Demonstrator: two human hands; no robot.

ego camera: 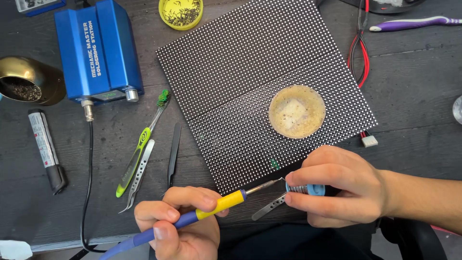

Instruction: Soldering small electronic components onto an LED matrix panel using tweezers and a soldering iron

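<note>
My left hand grips a soldering iron with a yellow and blue handle, its tip pointing right toward my right hand. My right hand holds a small blue spool of solder wire, with the wire end meeting the iron's tip near the lower edge of a black dotted LED panel. A round tin of yellowish flux rests on the panel. A pair of silver tweezers lies under my right hand's fingers.
A blue soldering station stands at the back left, its black cable running down. Beside it are a brass tip cleaner, a marker, a green toothbrush, two tweezers, a yellow dish and red-black wires.
</note>
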